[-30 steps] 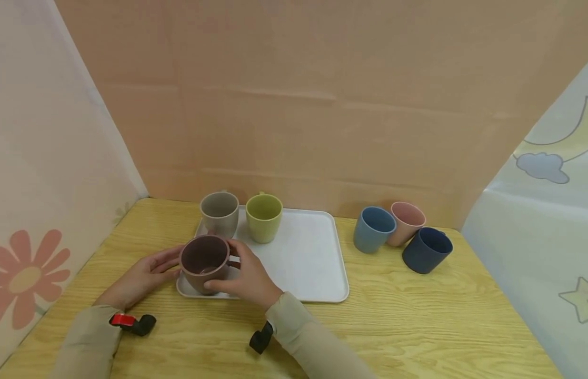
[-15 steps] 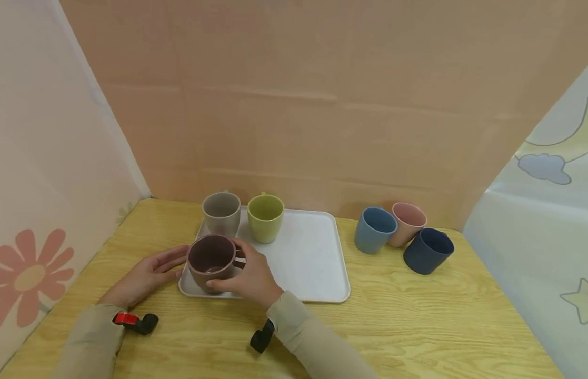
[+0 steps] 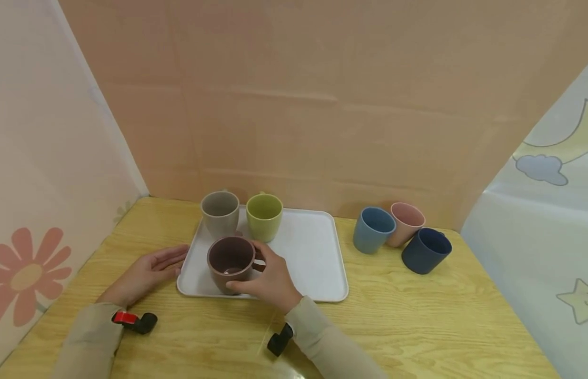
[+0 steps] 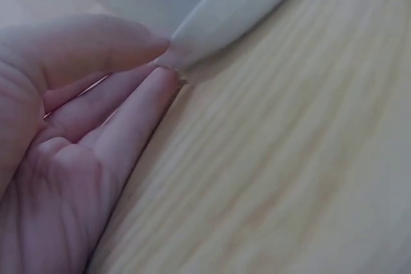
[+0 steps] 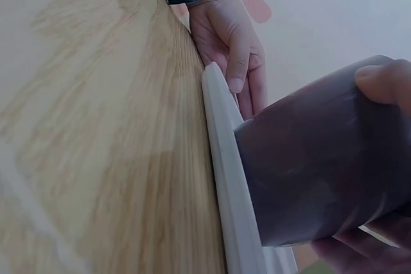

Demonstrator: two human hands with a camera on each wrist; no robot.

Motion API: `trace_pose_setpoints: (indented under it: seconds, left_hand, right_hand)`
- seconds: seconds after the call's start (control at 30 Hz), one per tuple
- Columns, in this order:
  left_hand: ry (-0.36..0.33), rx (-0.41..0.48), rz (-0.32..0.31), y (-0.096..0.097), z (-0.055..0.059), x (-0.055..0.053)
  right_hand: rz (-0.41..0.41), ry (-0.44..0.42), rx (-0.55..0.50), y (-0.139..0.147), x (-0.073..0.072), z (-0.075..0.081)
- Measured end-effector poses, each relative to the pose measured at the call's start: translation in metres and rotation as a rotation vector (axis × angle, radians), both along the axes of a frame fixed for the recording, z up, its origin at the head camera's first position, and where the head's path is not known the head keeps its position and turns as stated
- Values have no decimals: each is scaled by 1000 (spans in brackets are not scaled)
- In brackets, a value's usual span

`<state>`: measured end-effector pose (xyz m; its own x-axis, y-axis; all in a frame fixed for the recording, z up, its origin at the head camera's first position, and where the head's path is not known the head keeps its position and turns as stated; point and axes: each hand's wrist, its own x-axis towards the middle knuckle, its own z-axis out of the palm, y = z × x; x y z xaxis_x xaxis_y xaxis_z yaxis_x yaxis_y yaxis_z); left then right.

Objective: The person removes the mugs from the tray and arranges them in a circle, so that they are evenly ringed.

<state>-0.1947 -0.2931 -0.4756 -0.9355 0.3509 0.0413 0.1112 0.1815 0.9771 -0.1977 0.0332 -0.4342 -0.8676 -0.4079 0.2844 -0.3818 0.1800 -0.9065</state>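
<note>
A brown mug (image 3: 231, 266) stands upright at the front left of a white tray (image 3: 317, 258). My right hand (image 3: 275, 276) grips it from the right, thumb on the near wall and fingers by the handle. In the right wrist view the mug (image 5: 314, 158) has its base at the tray surface. My left hand (image 3: 147, 275) lies on the table by the tray's left edge, fingers extended. The left wrist view has its thumb and fingertips touching the tray rim (image 4: 241, 11). Behind the brown mug, a grey mug (image 3: 221, 216) and a yellow-green mug (image 3: 264, 218) stand on the tray.
Right of the tray, a blue mug (image 3: 373, 231), a pink mug (image 3: 406, 223) and a navy mug (image 3: 424, 255) stand close together on the wooden table (image 3: 417, 316). A tan backdrop (image 3: 294, 105) rises behind, with printed panels at both sides.
My right hand has moved the brown mug to the right along the tray's front, away from my left hand. The left hand stays by the tray edge.
</note>
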Motion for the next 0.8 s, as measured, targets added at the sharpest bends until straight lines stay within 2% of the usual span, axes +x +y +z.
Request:
trace_pose_setpoints:
  seconds: [0.23,0.37,0.5,0.7,0.8]
  left_hand:
    - [1,-21,22,1,2,-1]
    - [38,-21,43,4,2,-2]
    - [70,-28,56,7,3,-2]
    - [83,-110,85,9,5,-2]
    - [84,-93,86,9,4,-2]
  right_hand:
    - [-31,16,0,16,4,7]
    - [-61,39,2,28,6,10]
    - [-86,113,-3,42,8,14]
    - [-118,213,-9,71,10,15]
    - [-125,251,-18,85,9,15]
